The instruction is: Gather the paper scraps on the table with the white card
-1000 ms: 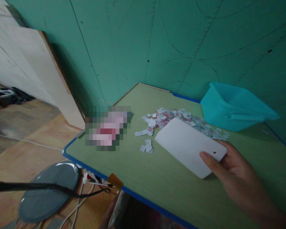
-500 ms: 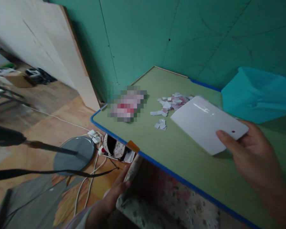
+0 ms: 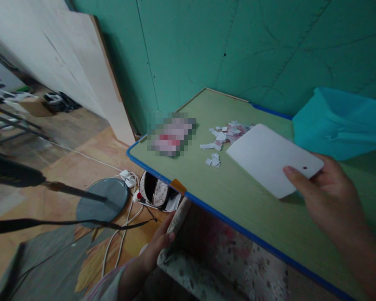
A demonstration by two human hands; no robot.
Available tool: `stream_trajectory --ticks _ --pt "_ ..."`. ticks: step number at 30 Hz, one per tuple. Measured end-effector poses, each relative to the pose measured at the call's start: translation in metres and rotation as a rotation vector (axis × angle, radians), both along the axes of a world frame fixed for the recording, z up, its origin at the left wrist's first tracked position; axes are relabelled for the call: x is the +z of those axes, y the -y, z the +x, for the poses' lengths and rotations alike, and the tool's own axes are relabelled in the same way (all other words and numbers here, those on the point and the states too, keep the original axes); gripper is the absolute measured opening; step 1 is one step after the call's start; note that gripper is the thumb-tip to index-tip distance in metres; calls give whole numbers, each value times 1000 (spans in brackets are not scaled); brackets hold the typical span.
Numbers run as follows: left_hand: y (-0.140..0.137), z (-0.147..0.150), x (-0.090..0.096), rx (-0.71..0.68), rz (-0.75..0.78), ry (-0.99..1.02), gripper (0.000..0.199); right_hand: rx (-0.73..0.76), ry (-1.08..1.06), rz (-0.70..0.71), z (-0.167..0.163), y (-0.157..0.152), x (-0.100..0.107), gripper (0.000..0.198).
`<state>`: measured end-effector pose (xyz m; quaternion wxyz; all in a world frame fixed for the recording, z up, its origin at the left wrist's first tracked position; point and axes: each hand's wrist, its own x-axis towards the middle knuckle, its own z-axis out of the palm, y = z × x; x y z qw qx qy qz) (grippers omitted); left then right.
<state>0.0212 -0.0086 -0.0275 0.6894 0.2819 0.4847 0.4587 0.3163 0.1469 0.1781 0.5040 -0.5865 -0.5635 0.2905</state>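
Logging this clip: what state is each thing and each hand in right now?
White card: held by one corner, above the table.
Right hand: gripping the card.
Left hand: gripping the patterned cushion edge.
Paper scraps: loosely scattered on the table.
Teal bin: tipped.

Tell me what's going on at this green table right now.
A person's right hand holds a flat white plastic card by one end, just above the green table, beside a pile of small paper scraps. A teal bag sits at the back right against the wall. The left hand is down below the table edge, gripping the corner of a floral cushion. A round grey stand base and cables lie on the floor.
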Motion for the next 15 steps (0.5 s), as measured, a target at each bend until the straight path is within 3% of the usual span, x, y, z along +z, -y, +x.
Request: stream_trajectory --ticks 4,8,13,15 --pt "4 12 19 76 53 200 64 8 -28 29 2 -2 -3 36" --pt "4 23 33 208 -23 273 54 28 -38 8 2 0 -1 34" --pt "-1 23 22 280 -77 200 34 62 -62 -11 2 0 -1 28" --pt "-2 20 13 298 -108 172 38 77 -51 -11 3 -1 -3 27"
